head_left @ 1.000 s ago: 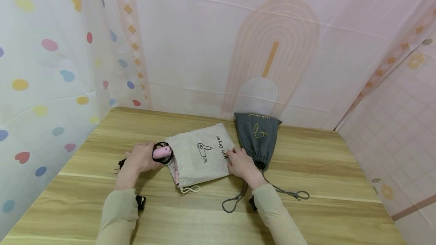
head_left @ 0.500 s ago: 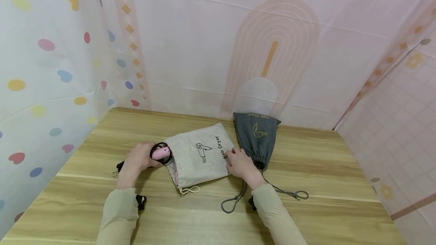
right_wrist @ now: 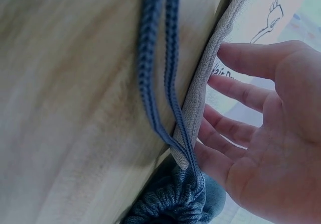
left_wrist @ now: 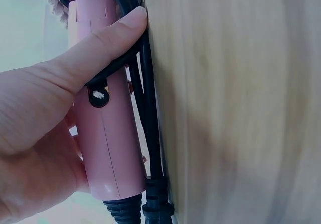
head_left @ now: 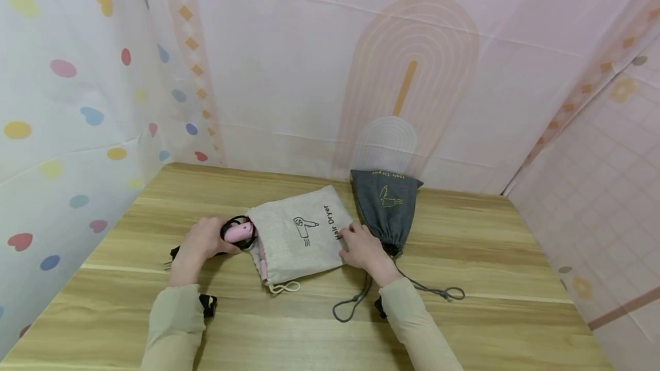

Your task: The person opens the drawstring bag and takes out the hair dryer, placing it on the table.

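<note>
A pale drawstring bag (head_left: 304, 245) printed "Hair Dryer" lies on the table, its mouth toward the left. Out of the mouth sticks the pink handle of a hair dryer (head_left: 239, 232), with a black cord (left_wrist: 150, 133) looped round it. Another pink part shows lower in the mouth; the rest is hidden inside. My left hand (head_left: 205, 237) grips the handle, its thumb across the cord. The black plug (head_left: 174, 253) pokes out left of this hand. At the bag's closed end, my right hand (head_left: 362, 248) rests its spread fingertips and thumb on the cloth near the edge.
A dark grey drawstring bag (head_left: 388, 208), also printed "Hair Dryer", lies beyond my right hand. Its looped cords (head_left: 361, 298) trail under and beside my right wrist. Patterned curtains (head_left: 278, 73) stand at the back and sides of the wooden table (head_left: 289, 336).
The whole head view has drifted slightly left. My left hand has moved a little left with the handle and plug. The right hand stays at the pale bag's closed end.
</note>
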The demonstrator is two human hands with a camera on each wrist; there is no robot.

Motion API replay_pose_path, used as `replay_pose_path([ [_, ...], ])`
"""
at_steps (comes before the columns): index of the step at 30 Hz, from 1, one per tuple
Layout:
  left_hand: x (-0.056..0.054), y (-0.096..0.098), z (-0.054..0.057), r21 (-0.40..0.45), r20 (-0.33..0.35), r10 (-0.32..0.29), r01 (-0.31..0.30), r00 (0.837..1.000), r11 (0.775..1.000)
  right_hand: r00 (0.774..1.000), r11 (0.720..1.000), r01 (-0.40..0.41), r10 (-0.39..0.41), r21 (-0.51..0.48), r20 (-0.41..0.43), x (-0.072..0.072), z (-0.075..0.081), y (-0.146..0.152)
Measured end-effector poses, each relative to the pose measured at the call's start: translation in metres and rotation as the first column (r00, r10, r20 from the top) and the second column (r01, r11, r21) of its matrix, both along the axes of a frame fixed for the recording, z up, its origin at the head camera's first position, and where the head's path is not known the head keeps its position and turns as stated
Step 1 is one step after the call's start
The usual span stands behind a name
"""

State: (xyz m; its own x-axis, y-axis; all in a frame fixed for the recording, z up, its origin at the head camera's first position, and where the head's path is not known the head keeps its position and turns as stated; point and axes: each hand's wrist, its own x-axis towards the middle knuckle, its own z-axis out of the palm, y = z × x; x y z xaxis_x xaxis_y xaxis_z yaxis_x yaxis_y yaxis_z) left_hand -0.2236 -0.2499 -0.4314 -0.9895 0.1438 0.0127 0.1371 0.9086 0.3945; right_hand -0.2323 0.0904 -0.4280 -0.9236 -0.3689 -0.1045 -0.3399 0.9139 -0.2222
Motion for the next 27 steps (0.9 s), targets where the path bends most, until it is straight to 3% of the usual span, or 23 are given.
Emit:
replay_pose_path([
  [27,0.0034,-0.0095,-0.0028,0.010,-0.059,0.005,-0.004,0.998,1.000,1.000,1.000,0.005,-0.005,0.011,0.016,0.0002,-0.0002,0.0006],
])
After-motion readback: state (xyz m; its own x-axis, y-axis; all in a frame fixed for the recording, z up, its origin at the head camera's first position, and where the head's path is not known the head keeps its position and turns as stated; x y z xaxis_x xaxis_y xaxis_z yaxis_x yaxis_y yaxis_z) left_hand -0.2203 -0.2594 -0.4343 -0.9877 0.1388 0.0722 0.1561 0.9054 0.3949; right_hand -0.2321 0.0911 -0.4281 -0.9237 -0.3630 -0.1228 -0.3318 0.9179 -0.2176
